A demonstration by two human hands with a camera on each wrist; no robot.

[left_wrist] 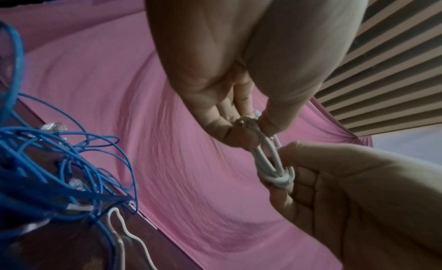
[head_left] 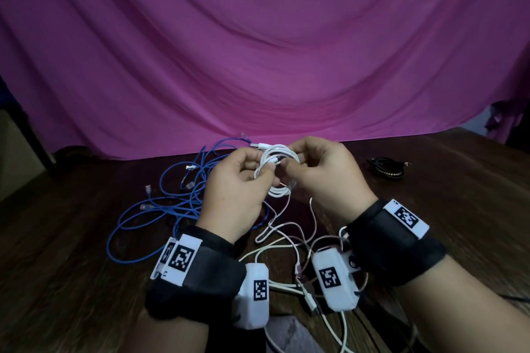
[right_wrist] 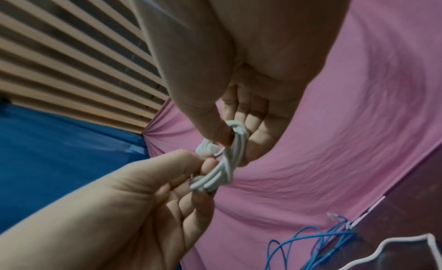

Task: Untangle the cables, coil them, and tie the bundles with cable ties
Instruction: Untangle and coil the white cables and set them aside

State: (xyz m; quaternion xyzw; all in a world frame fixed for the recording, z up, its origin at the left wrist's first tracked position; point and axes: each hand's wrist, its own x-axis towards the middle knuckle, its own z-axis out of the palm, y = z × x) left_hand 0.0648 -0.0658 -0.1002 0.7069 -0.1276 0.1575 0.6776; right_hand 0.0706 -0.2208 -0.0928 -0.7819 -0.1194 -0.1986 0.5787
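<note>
Coil is pinched between my left hand and right hand; I should keep loops tight while tying.

White coil — blue cables — pink cloth — brown table.

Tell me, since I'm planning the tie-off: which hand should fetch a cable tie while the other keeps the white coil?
Probably the right hand. Both hands pinch the white coil, but the left hand also traps the cable's end against the loops. No cable tie is visible; loose white cables lie beneath.
</note>
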